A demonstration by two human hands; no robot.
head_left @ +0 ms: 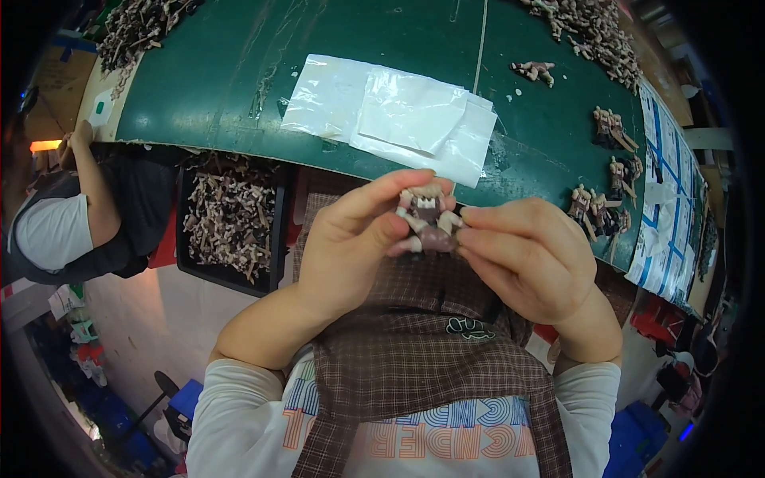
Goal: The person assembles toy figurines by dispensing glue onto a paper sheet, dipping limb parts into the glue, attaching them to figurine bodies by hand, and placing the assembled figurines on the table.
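Observation:
A small toy figure (pixel 430 219), beige and dull mauve-brown, is held up over my apron, close to the green table's front edge. The fingers and thumb of my left hand (pixel 347 235) close round its left side. From the other side, the thumb and fingertips of my right hand (pixel 530 255) pinch one of its limbs. Fingers cover parts of the figure. Beyond my hands, white sheets in clear plastic (pixel 414 107) lie flat on the green table (pixel 223 80).
A black bin (pixel 231 223) full of similar figures stands to the left below the table edge. Figure heaps (pixel 143 32) lie far left and far right (pixel 598 40). Small groups of figures (pixel 602 207) lie right, beside blue-and-white sheets (pixel 665 191). Another person's arm (pixel 100 191) shows at left.

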